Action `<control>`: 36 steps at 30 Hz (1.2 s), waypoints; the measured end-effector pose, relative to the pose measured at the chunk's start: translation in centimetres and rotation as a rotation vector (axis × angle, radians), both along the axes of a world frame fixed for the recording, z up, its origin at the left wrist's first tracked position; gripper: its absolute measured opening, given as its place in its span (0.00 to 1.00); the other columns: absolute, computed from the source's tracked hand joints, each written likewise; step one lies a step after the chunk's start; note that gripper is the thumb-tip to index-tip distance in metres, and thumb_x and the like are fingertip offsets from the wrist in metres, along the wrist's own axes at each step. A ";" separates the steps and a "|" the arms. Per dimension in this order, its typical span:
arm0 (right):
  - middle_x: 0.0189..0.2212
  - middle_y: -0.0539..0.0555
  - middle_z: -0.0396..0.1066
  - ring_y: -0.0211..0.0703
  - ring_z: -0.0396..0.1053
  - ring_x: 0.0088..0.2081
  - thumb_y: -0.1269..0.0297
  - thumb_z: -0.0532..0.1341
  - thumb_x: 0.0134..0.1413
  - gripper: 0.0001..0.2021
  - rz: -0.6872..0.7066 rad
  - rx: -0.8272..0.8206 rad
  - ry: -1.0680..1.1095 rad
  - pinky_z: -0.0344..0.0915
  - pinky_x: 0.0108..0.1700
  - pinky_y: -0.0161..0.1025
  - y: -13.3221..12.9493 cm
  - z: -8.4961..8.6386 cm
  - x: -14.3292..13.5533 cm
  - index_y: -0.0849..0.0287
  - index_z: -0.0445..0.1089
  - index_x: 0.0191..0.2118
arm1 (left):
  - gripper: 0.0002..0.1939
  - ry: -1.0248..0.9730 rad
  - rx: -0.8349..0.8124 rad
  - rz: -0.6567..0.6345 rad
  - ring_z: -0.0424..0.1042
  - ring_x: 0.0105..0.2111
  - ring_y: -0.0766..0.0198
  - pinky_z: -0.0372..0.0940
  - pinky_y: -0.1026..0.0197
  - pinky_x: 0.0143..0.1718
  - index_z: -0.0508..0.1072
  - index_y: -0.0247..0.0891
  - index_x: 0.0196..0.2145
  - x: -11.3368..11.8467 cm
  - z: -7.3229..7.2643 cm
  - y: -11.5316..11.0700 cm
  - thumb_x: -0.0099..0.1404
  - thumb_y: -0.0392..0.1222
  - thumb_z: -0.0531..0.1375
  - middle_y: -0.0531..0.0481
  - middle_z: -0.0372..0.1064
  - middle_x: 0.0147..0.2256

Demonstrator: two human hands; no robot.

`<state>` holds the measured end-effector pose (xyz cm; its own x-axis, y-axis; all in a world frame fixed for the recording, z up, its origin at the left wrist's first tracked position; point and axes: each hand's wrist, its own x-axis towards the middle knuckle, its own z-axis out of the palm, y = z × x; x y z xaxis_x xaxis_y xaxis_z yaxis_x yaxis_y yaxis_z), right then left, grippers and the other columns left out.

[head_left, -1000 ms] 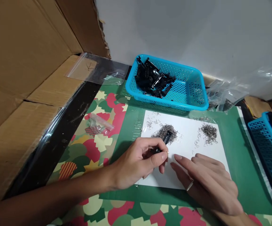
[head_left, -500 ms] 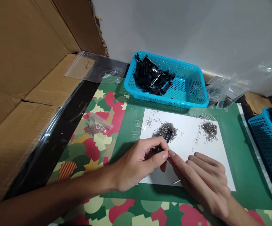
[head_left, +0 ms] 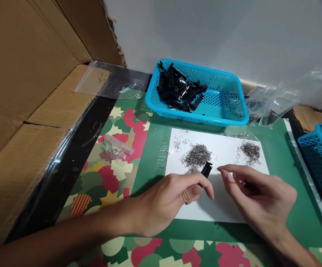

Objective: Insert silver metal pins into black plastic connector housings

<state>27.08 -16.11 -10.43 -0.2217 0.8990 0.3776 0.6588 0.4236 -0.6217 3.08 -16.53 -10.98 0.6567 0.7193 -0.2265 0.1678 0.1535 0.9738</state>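
Head view, left hand: the left hand (head_left: 169, 200) grasps a narrow black plastic part (head_left: 207, 170), its free end jutting just beside the near right side of the left wire-piece pile (head_left: 196, 155), over the white sheet (head_left: 219, 209).
Head view, right hand: thumb and index fingertips of the right hand (head_left: 261, 196) are close together above the sheet, toward its right edge; whether they pinch anything, I cannot tell.
Wire-pile risk: a low sweep of either hand could scatter the left pile or the right wire-piece pile (head_left: 250, 152) near the sheet's far right corner, mixing loose bits.
Black-part risk: held near 1 end, it could twist or slip if pushed sideways.
Hands versus 0.5 s ago: fingertips met then; now they are apart, the right hand farther from the sheet's near edge.
Metal rod versus 0.5 s ago: it showed under the right hand; now I cannot make it out.
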 end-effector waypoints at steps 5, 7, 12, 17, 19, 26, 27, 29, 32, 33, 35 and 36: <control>0.17 0.47 0.68 0.33 0.58 0.17 0.59 0.67 0.63 0.10 -0.005 -0.424 0.084 0.53 0.18 0.32 1.1 0.1 0.7 0.58 0.82 0.33 | 0.22 0.036 -0.019 -0.011 0.57 0.30 0.65 0.58 0.62 0.35 0.74 0.40 0.47 0.0 -0.1 -0.1 0.82 0.54 0.45 0.55 0.56 0.29; 0.18 0.49 0.71 0.34 0.61 0.19 0.58 0.66 0.63 0.12 0.039 -0.562 0.110 0.55 0.19 0.32 1.4 0.0 0.7 0.59 0.82 0.32 | 0.22 0.036 -0.057 -0.008 0.58 0.31 0.65 0.60 0.62 0.38 0.74 0.40 0.46 0.0 0.1 0.1 0.82 0.54 0.46 0.55 0.57 0.30; 0.22 0.51 0.77 0.36 0.66 0.22 0.59 0.65 0.61 0.11 0.072 -0.668 0.109 0.58 0.22 0.31 1.5 -0.1 0.2 0.59 0.80 0.31 | 0.24 0.047 -0.130 -0.056 0.52 0.27 0.67 0.53 0.63 0.31 0.72 0.41 0.44 0.0 0.5 0.7 0.82 0.58 0.45 0.58 0.48 0.26; 0.25 0.52 0.78 0.37 0.68 0.23 0.61 0.64 0.59 0.09 0.054 -0.679 0.065 0.61 0.24 0.33 1.3 -0.4 0.1 0.58 0.80 0.33 | 0.21 0.083 -0.120 -0.065 0.51 0.27 0.66 0.50 0.62 0.29 0.72 0.41 0.45 0.0 0.1 0.6 0.82 0.55 0.46 0.58 0.49 0.26; 0.23 0.50 0.76 0.37 0.65 0.22 0.62 0.64 0.59 0.08 0.056 -0.669 0.035 0.60 0.23 0.33 1.2 -0.4 0.2 0.58 0.80 0.33 | 0.20 0.103 -0.104 -0.061 0.51 0.26 0.67 0.50 0.62 0.28 0.73 0.42 0.45 0.1 -0.1 0.4 0.82 0.54 0.47 0.58 0.51 0.26; 0.19 0.48 0.69 0.35 0.58 0.20 0.61 0.62 0.60 0.10 0.060 -0.681 -0.043 0.54 0.21 0.34 1.0 -0.1 0.5 0.58 0.81 0.34 | 0.24 0.126 -0.077 -0.041 0.53 0.26 0.67 0.51 0.62 0.29 0.76 0.43 0.48 0.2 -0.3 0.0 0.82 0.57 0.45 0.57 0.53 0.26; 0.18 0.48 0.69 0.35 0.57 0.20 0.61 0.62 0.60 0.10 0.062 -0.686 -0.049 0.53 0.21 0.34 1.1 0.0 0.5 0.58 0.81 0.34 | 0.24 0.124 -0.076 -0.040 0.54 0.26 0.66 0.51 0.62 0.29 0.76 0.43 0.48 0.2 -0.3 -0.1 0.82 0.57 0.45 0.57 0.53 0.26; 0.20 0.49 0.70 0.35 0.59 0.20 0.60 0.62 0.61 0.11 0.065 -0.694 -0.058 0.54 0.22 0.34 1.2 0.1 0.5 0.58 0.81 0.35 | 0.25 0.116 -0.075 -0.038 0.53 0.26 0.66 0.51 0.62 0.29 0.76 0.42 0.48 0.3 -0.3 -0.1 0.82 0.57 0.44 0.57 0.52 0.26; 0.20 0.49 0.71 0.35 0.59 0.20 0.60 0.62 0.62 0.11 0.072 -0.692 -0.071 0.54 0.22 0.34 1.4 0.3 0.6 0.58 0.81 0.36 | 0.27 0.108 -0.082 -0.049 0.51 0.25 0.66 0.50 0.61 0.28 0.76 0.41 0.48 0.2 -0.3 0.0 0.82 0.59 0.44 0.57 0.50 0.25; 0.19 0.49 0.70 0.35 0.58 0.20 0.60 0.62 0.62 0.11 0.078 -0.686 -0.075 0.54 0.22 0.34 1.4 0.4 0.6 0.58 0.81 0.36 | 0.27 0.106 -0.088 -0.054 0.51 0.25 0.66 0.50 0.61 0.28 0.76 0.41 0.48 0.2 -0.4 0.1 0.81 0.60 0.43 0.57 0.50 0.25; 0.18 0.48 0.68 0.35 0.57 0.19 0.60 0.62 0.63 0.11 0.094 -0.666 -0.084 0.53 0.22 0.34 1.4 0.4 0.5 0.59 0.81 0.36 | 0.27 0.095 -0.100 -0.063 0.51 0.25 0.66 0.50 0.61 0.27 0.75 0.41 0.48 0.2 -0.4 0.2 0.81 0.60 0.44 0.57 0.50 0.25; 0.17 0.47 0.67 0.35 0.57 0.19 0.61 0.62 0.63 0.11 0.102 -0.652 -0.087 0.53 0.22 0.34 1.4 0.4 0.5 0.59 0.81 0.36 | 0.27 0.090 -0.106 -0.067 0.52 0.25 0.66 0.49 0.62 0.27 0.75 0.41 0.48 0.2 -0.4 0.3 0.81 0.60 0.44 0.57 0.51 0.25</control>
